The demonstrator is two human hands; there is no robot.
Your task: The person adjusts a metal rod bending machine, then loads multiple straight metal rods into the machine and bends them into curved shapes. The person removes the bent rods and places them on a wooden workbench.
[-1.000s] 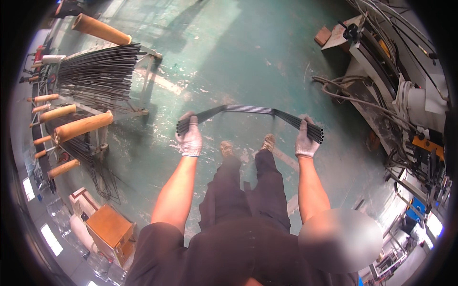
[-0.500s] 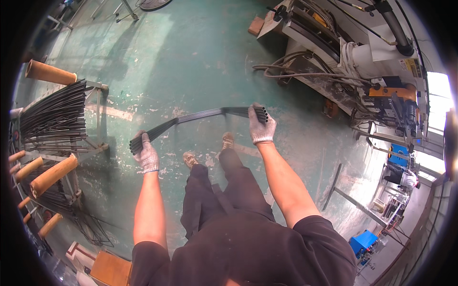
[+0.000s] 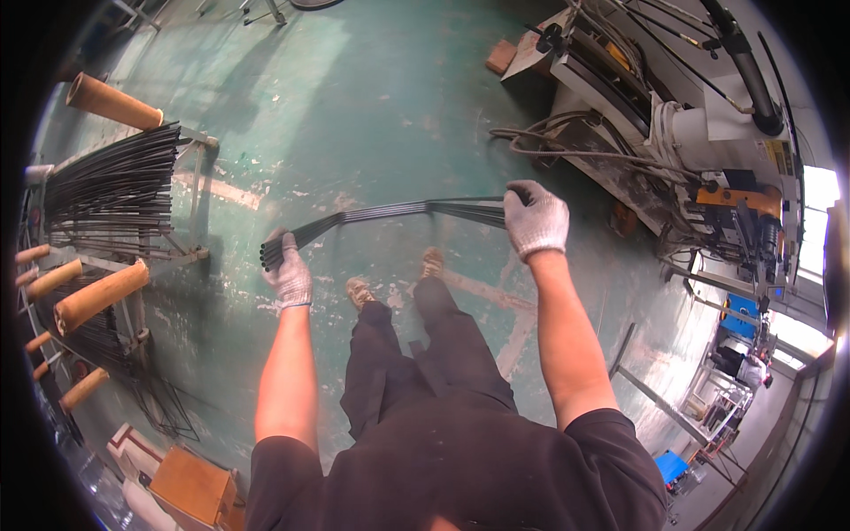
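Note:
In front of my legs I hold a flat row of several thin dark metal tubes [image 3: 385, 212], each bent in two places with a straight, shinier middle. My left hand [image 3: 290, 279], in a white knit glove, grips the left end, with the thumb on top and the open tube ends sticking out past it. My right hand [image 3: 538, 221], gloved too, has its fingers curled at the right end and covers the tips there. Close to this hand the tubes fan apart slightly, and the top one runs separately toward the thumb.
A metal rack [image 3: 195, 181] at the left carries many dark bent tubes [image 3: 115, 190]. Brown cardboard rollers [image 3: 115, 102] jut out from it. A large machine [image 3: 682, 133] with hoses [image 3: 575, 146] stands at the far right. Lower left is a wooden box [image 3: 190, 487]; a person [image 3: 753, 370] is at the right.
My right hand has moved right and rolled over, now covering the tube ends that showed before. The tubes at that end have spread slightly. My left hand keeps its grip.

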